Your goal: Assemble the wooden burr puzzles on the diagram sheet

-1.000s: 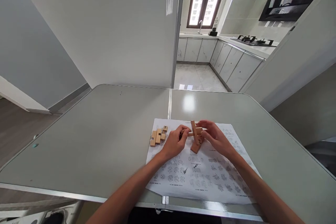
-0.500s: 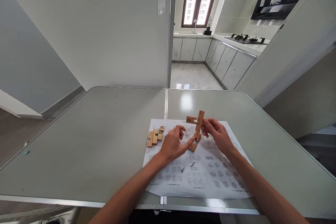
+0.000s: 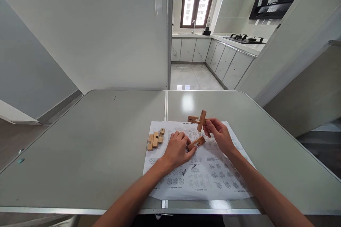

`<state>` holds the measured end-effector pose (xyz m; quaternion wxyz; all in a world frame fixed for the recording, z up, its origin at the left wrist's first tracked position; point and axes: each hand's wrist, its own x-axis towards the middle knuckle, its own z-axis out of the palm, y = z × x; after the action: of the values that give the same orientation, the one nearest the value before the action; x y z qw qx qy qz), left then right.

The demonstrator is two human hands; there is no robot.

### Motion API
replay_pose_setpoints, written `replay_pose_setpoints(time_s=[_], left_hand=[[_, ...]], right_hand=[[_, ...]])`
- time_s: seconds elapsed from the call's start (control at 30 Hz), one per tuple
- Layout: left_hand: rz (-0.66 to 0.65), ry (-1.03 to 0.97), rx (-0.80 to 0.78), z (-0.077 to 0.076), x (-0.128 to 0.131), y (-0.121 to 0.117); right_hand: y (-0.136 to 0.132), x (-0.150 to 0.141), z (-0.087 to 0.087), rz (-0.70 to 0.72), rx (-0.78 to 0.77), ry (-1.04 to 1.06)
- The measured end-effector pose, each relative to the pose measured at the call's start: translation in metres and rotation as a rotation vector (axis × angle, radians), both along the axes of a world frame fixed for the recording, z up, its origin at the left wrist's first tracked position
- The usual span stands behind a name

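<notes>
From my end, through the head view, I have the right hand (image 3: 218,131) grasping the crossed wooden pieces (image 3: 201,120) by the right end of the crosspiece, pinched between thumb and fingers; the cross is raised over the far part of the printed sheet (image 3: 223,193), one bar leaning, a dark mark on the crosspiece's left end; my left hand (image 3: 176,149) is lower, thumb and fingers about the left end of a notched wooden piece (image 3: 198,142), though I cannot tell whether they are closed firmly on it; paler wooden blocks (image 3: 155,139) sit grouped at the sheet's left edge; the sheet lies on the grey worktop (image 3: 119,131), reaching across its metal seam (image 3: 166,106).
</notes>
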<state>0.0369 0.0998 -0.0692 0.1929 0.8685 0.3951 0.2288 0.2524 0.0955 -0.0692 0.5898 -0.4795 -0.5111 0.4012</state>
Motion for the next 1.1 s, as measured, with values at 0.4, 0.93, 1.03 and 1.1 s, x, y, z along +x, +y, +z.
replay_pose_setpoints(time_s=[0.4,0.93,1.03,1.1], left_hand=[[-0.208,-0.414,-0.443,0.033,-0.014,-0.001],[0.003,-0.965,-0.711,0.038,-0.014,0.005],[0.015,-0.954,-0.708,0.039,-0.012,0.004],[0.018,-0.944,-0.702,0.039,-0.012,0.003]], right_hand=[[0.000,-0.003,-0.002,-0.075,0.025,-0.061],[-0.014,-0.026,-0.010,0.021,0.158,-0.428],[-0.014,-0.027,-0.013,0.023,0.167,-0.424],[-0.014,-0.027,-0.014,0.018,0.178,-0.423]])
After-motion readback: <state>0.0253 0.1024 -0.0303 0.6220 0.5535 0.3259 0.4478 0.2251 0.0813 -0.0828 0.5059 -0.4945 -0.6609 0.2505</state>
